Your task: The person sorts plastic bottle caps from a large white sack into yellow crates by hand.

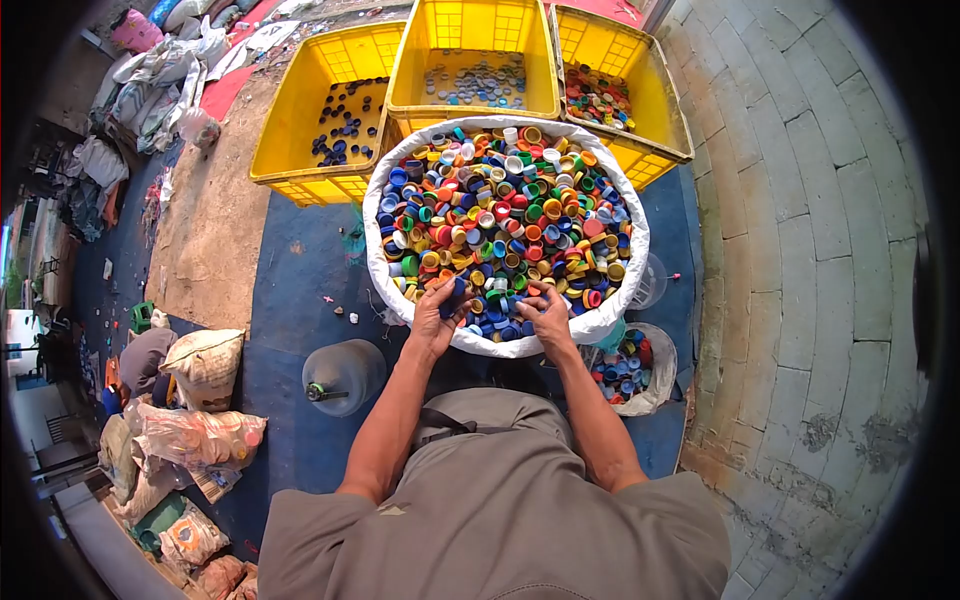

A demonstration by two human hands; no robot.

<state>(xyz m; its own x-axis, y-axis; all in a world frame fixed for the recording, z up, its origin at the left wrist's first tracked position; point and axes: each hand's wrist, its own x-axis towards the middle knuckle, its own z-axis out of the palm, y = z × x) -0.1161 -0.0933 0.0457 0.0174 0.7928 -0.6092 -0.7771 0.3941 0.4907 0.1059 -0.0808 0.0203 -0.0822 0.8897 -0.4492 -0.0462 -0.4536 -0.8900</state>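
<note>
A large round white sack (640, 215) with a rolled rim stands in front of me, heaped with bottle caps (505, 215) of many colours. Over its near edge, my left hand (435, 318) is closed around a dark blue bottle cap (459, 288). To the right, my right hand (548, 318) hovers low over the heap with fingers curled; a blue bottle cap (519, 303) shows at its fingertips. Other caps lie close under both hands, so their exact contact is partly hidden.
Behind the sack stand three yellow crates: the left crate (275, 150) holds dark blue caps, the middle crate (480, 25) pale ones, the right crate (665, 110) red and orange ones. A clear jug (345, 378), a smaller cap bag (660, 370), filled sacks (203, 370) and a wall (800, 250) surround me.
</note>
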